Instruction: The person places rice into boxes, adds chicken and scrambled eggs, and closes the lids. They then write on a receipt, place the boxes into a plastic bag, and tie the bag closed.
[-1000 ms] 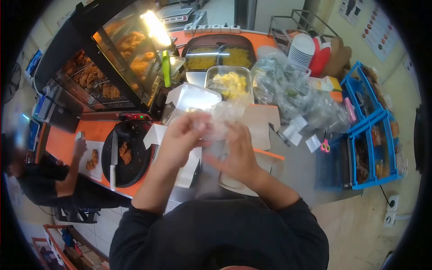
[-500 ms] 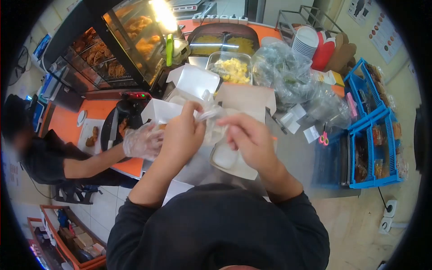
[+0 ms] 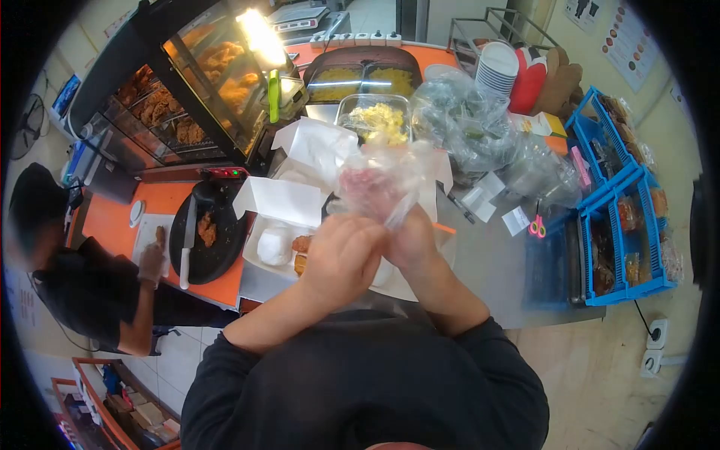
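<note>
My left hand [image 3: 346, 251] is closed, its fingers pinching the lower edge of a thin clear plastic glove [image 3: 409, 169]. Close beside it, my right hand [image 3: 412, 236] reaches up into the plastic. A blurred pinkish shape shows through the film, and the right fingers cannot be made out clearly. Below and to the left stands an open white box [image 3: 277, 201] with a white ball of wrapped rice [image 3: 275, 246] and browned fried pieces [image 3: 301, 255]. Other open cartons, one a white box [image 3: 315, 146], lie behind and under my hands, partly hidden.
A co-worker [image 3: 90, 285] stands at left beside a black round pan [image 3: 225, 251] holding a knife [image 3: 187, 240]. Behind are a heated display case [image 3: 202, 90] and a tub of yellow food [image 3: 379, 120]. Plastic bags [image 3: 469, 124], scissors [image 3: 537, 225] and blue baskets [image 3: 626, 240] are at right.
My hands have come together, with the right one now reaching into the plastic, which has spread upward. The co-worker's gloved hand has withdrawn left from the box, uncovering its food.
</note>
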Tool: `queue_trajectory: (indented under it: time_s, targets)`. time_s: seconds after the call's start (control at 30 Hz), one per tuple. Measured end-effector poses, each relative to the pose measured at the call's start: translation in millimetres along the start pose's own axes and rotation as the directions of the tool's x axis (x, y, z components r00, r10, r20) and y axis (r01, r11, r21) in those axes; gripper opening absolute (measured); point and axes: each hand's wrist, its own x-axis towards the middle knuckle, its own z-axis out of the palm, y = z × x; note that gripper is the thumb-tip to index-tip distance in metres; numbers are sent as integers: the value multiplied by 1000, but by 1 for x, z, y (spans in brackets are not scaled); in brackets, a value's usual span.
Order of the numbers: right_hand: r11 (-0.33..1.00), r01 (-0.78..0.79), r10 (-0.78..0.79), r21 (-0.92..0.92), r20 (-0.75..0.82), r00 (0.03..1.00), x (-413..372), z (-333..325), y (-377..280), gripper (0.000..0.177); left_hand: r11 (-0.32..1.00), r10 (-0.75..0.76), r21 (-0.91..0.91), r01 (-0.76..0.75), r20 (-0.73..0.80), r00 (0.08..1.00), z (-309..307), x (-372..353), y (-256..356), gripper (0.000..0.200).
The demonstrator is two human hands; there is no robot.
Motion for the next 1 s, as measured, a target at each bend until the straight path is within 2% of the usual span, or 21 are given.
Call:
queue_trajectory:
  time_s: [0.03, 0.1, 0.13, 0.17, 0.2, 0.23, 0.3, 0.4, 0.53, 0.63, 0.7, 0.8, 0.83, 0.9, 1.0]
  targets:
    - [988, -35, 39, -153, 26, 999, -2, 2, -1, 47, 998, 11, -56, -11, 3, 1000, 0, 0, 1, 29]
    - [891, -81, 122, -446, 63, 991, -5, 8, -5, 47, 999, 34, -34, -35, -35, 999, -1, 5, -1, 28]
    - [978, -90, 103, -187, 61, 993, -4, 6, -4, 47, 999, 47, -24, -48, -54, 997, -1, 6, -2, 27]
    - [993, -88, 84, 84, 55, 995, -1, 2, -2, 47, 1000, -7, -9, 7, -11, 1000, -1, 7, -3, 27]
    - [934, -78, 67, 349, 43, 997, 2, 0, -2, 47, 998, -62, 9, 61, 32, 998, -1, 6, -3, 26]
    - [899, -65, 55, 434, 34, 998, 4, 0, -6, 51, 993, -117, 27, 116, 76, 990, -1, 5, -3, 26]
    - [805, -37, 36, 592, 14, 999, 5, 2, -18, 58, 991, -123, -34, 127, 99, 987, 3, 1, -2, 25]
    - [813, -78, 6, 576, 125, 992, 2, 6, -22, 67, 993, -84, -72, 97, 163, 983, 3, 3, 1, 21]
    - [823, -45, 2, 566, 77, 997, 7, -5, -20, 70, 989, 64, -145, -29, 242, 968, 14, -3, 7, 19]
    - [857, -29, 24, 515, 16, 1000, 8, -14, -19, 68, 983, 97, -174, -51, 266, 959, 26, -8, 7, 22]
    - [858, -37, 49, 512, -9, 999, 8, -11, -24, 68, 986, -12, -157, 58, 279, 960, 23, -5, 10, 24]
    - [985, -65, 76, 159, -60, 995, 5, -12, -22, 65, 958, -167, -171, 231, 321, 932, 24, -3, 6, 26]
    - [987, -80, 84, 138, -29, 996, 4, -15, -21, 64, 940, -217, -181, 290, 339, 915, 25, -4, 5, 26]
    - [990, -102, 100, 96, 33, 994, 2, -23, -19, 63, 953, -187, -161, 255, 350, 918, 28, -7, 3, 25]
    - [989, -74, 81, 127, -49, 996, 0, -15, -27, 70, 975, -175, -82, 208, 298, 938, 29, -6, -4, 23]
